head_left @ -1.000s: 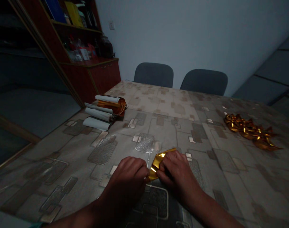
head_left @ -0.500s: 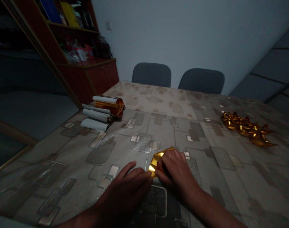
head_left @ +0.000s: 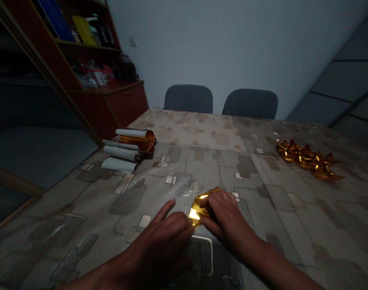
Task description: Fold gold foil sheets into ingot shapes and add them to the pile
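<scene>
Head view, from where I'm stood: dim rm, one person, two bare hands at work over the tabletop (head_left: 208, 173), which has a patterned cover w/ rounded rectangles. The gold foil piece (head_left: 197, 210) is betw. the hands at the near part of the tabletop, approx. mid-view, tilted w/ its far end up to the right & a bright glare on its near end. R hand, i.e. the right hand (head_left: 224, 209), is curled over the foil's right side, thumb & fingers gripping it. L hand, i.e. the left hand (head_left: 168, 231), has its fingertips on the near-left corner, one finger stuck out away from the rest (can't tell if it's pinching the foil or only pressing it, as the underside's hidden).

Off to the left, well apart from the hands, a curled stack of sheets (head_left: 120, 165) lies on the tabletop, pale outside w/ gold showing inside. Far right: a cluster of folded gold pieces (head_left: 306, 159), shiny, pointed tips up, touching one another. Two grey chairs (head_left: 188, 98) stand at the far edge, backs to the wall (head_left: 220, 44). Back left, a reddish cabinet (head_left: 127, 105) w/ shelves of odds & ends, incl. a yellow item (head_left: 83, 30) and a dark jar (head_left: 127, 68).
</scene>
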`<state>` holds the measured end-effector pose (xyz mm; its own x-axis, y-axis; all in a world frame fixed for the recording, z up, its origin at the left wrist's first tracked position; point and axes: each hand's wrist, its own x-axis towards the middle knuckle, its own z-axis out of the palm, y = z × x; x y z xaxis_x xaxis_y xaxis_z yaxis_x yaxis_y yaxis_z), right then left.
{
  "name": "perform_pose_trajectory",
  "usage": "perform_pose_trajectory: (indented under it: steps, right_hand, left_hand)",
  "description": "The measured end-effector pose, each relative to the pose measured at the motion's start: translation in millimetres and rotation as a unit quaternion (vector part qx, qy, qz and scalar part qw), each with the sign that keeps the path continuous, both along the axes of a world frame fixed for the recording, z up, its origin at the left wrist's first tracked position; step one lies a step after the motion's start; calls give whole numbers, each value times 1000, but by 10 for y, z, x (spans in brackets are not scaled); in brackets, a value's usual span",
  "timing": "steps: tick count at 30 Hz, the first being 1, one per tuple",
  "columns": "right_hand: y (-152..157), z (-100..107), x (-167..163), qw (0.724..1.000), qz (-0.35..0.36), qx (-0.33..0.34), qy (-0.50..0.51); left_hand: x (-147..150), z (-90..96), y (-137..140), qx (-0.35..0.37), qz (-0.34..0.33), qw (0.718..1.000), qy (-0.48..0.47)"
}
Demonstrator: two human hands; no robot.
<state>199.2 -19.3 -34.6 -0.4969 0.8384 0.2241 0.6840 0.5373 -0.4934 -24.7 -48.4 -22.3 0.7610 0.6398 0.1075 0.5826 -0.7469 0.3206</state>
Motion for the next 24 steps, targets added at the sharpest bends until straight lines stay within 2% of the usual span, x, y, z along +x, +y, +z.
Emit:
perform_pose_trajectory:
  steps: [3, 9, 16, 24]
  right_hand:
    - [-14, 6, 32, 999, 2, -8, 31]
    - [-11, 13, 131, 997, 0, -39, 74]
    - [15, 16, 200, 996, -12, -54, 70]
    - [76, 93, 334, 996, 20, -35, 81]
  left_hand:
    - [54, -5, 40, -11, -7, 1000, 12]
    - [110, -130, 122, 53, -23, 998, 38]
    - [66, -66, 88, 29, -20, 999, 31]
    - [102, -109, 125, 16, -29, 999, 20]
